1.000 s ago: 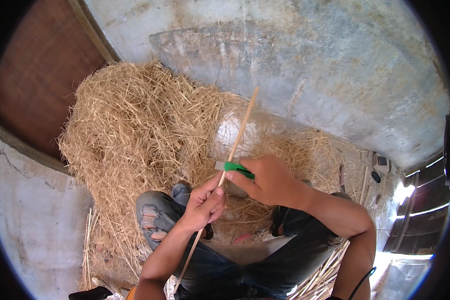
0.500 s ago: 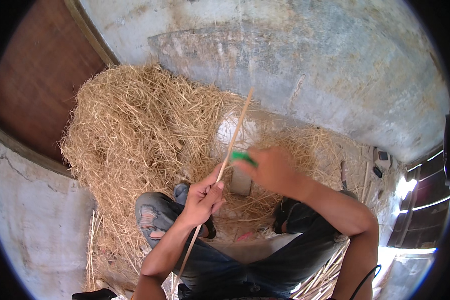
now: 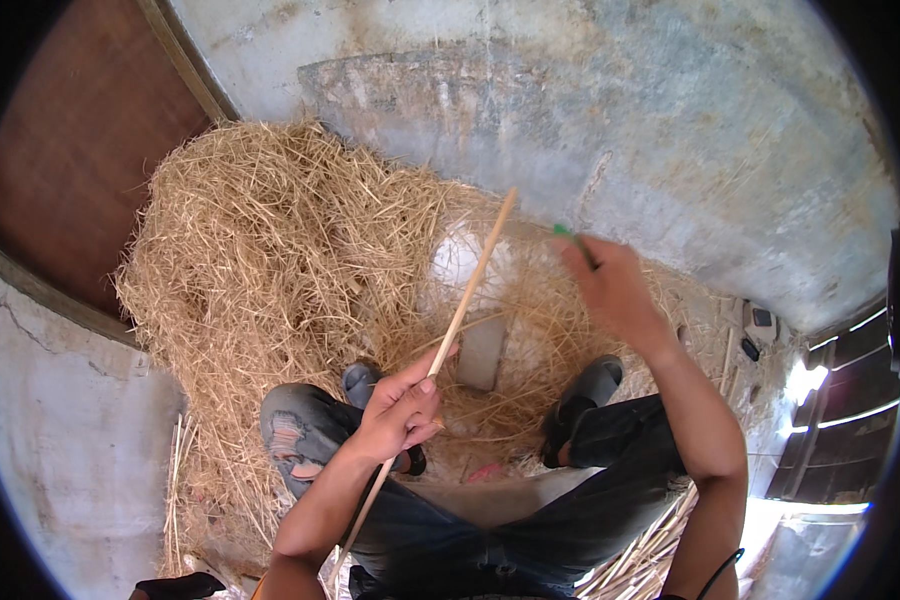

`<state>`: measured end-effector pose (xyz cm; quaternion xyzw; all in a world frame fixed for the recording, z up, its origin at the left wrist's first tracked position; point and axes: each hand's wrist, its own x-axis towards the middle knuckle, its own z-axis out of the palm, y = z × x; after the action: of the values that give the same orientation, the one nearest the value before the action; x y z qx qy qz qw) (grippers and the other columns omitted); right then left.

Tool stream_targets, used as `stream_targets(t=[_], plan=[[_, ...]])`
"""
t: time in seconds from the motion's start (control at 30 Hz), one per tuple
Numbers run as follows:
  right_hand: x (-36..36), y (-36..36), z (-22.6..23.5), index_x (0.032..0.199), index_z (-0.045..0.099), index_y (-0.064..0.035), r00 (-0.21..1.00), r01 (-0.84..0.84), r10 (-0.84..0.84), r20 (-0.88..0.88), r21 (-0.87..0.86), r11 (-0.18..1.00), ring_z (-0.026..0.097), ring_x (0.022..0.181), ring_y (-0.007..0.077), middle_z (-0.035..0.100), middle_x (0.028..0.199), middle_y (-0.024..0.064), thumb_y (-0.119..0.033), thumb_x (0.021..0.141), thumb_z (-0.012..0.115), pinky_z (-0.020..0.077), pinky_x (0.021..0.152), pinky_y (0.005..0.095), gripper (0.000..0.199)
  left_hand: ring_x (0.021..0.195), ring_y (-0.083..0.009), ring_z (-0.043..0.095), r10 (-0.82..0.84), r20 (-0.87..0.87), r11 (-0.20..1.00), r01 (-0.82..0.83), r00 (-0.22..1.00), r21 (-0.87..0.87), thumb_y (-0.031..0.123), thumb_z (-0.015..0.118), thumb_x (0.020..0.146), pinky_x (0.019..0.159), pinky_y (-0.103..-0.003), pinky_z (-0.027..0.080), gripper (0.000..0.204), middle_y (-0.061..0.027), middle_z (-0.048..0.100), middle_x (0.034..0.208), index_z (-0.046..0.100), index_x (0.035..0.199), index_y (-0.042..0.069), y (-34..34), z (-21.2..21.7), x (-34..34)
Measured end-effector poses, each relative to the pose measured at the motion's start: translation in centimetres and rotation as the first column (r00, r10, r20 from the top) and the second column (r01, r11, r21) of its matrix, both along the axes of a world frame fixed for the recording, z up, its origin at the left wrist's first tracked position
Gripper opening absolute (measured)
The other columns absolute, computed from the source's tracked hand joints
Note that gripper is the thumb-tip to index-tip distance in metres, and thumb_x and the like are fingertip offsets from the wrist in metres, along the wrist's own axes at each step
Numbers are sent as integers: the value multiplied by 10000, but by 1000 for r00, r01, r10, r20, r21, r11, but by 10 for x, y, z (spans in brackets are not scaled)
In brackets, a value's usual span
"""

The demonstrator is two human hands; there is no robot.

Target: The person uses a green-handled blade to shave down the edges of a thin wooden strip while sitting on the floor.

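Observation:
A long, thin, pale wooden stick (image 3: pixel 473 288) slants across the middle, its tip up near the wall and its lower end by my lap. Around its middle my left hand (image 3: pixel 398 408) is closed, thumb lying along the stick. Up and to the right, apart from the stick, my right hand (image 3: pixel 615 295) is closed on a small green tool (image 3: pixel 564 231). Only the green end and a dark part of that tool show, and motion blurs it, so its exact kind cannot be made out.
A big heap of straw-like shavings (image 3: pixel 270 250) fills the left and middle floor. Between my feet lies a grey block (image 3: pixel 482 352). Several sticks (image 3: pixel 642 545) lie by my right thigh. Small dark objects (image 3: pixel 751 348) sit at right. A concrete wall (image 3: pixel 570 120) stands ahead.
My right hand and the green tool have moved from beside the stick up and to the right, away from it. My left hand and the stick have barely shifted.

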<state>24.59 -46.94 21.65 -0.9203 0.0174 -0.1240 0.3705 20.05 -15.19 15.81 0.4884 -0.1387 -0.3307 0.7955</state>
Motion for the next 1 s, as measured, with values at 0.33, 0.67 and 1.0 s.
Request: stream_targets(t=[0.33,0.67,1.0], plan=[[-35,66,-22,794,668,-42,922,-385,384,-39,-168,908,635,570,408,616,606,192,-496,988,589,494,535,491,500,452,-56,190,16,-135,1000,-17,991,-10,215,443,1104,413,-217,248,519,62,233,604,321,1590,82,-9,-2,-1],[41,-10,-34,803,658,5,989,63,-69,-133,-47,997,582,520,269,573,579,159,-508,1035,531,436,504,430,578,420,-52,226,-24,-164,995,39,986,93,207,428,1101,374,-211,252,506,57,248,594,339,1564,24,-5,5,-4],[26,-55,-16,839,638,-48,995,103,-85,-60,468,878,391,536,55,409,597,-69,-453,1022,596,319,504,278,447,396,-46,225,-106,-324,983,49,940,-178,207,408,1096,363,-215,248,553,54,251,578,248,1597,33,7,0,2]])
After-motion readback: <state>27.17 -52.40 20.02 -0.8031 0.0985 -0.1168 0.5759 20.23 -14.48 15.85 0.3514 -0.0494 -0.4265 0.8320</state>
